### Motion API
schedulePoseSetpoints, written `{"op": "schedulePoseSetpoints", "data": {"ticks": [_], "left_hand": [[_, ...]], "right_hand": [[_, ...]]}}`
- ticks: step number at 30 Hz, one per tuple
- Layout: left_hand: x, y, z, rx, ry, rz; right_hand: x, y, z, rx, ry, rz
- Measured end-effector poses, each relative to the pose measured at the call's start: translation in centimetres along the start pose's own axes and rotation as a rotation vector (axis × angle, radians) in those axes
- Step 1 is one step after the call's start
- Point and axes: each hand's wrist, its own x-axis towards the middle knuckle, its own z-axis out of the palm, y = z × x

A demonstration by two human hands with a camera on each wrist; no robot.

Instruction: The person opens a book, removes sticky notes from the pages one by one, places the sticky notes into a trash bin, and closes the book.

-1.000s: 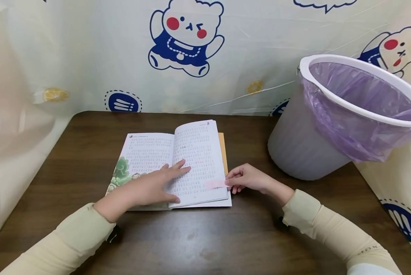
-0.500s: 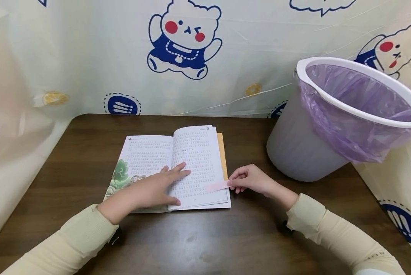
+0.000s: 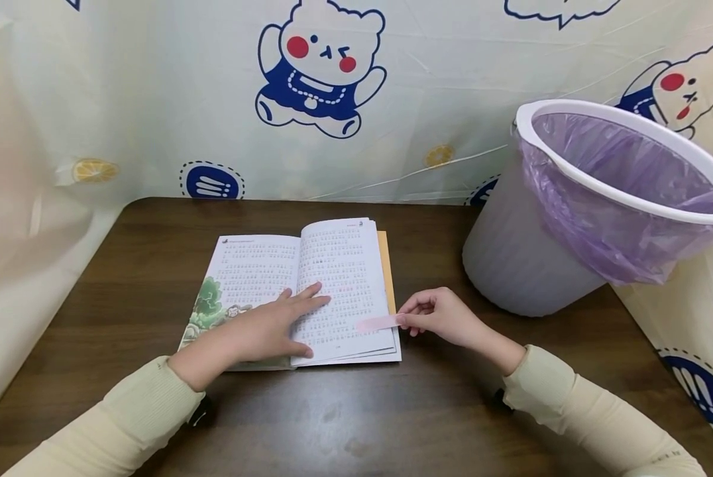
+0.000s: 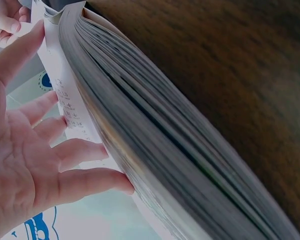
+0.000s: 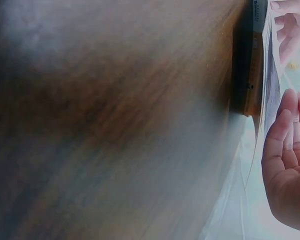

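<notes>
An open book [image 3: 332,265] with printed pages lies on the table, a green plant picture on its left page. My left hand [image 3: 261,331] rests across the middle of it with fingers spread, the fingertips on the right page. In the left wrist view, the left hand [image 4: 40,155] lies with straight fingers over the pages beside the thick page edges. A pale pink strip [image 3: 377,322] extends over the lower right page. My right hand [image 3: 442,317] pinches the strip's right end between thumb and fingers, just past the book's edge. The right wrist view shows the right hand [image 5: 290,160] with its fingertips together.
A grey bin [image 3: 523,245] with a white rim and purple liner bag [image 3: 595,212] stands at the right of the dark wooden table [image 3: 332,417]. A patterned cloth [image 3: 213,99] hangs behind and at the sides.
My right hand has shifted slightly right and its wrist has drawn back a little; slightly more of the pink strip shows. The left hand stays on the book. The head view has tilted slightly.
</notes>
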Motion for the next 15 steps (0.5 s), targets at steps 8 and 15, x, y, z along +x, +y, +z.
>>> {"op": "schedulePoseSetpoints", "data": {"ticks": [8,15], "left_hand": [[-0.02,0.13,0.06,0.001,-0.003,0.008],[0.05,0.11,-0.06,0.007,-0.006,0.007]], "right_hand": [[-0.26,0.32,0.1,0.014,0.009,0.011],[-0.34,0.42,0.16,0.018,0.019,0.009]]}}
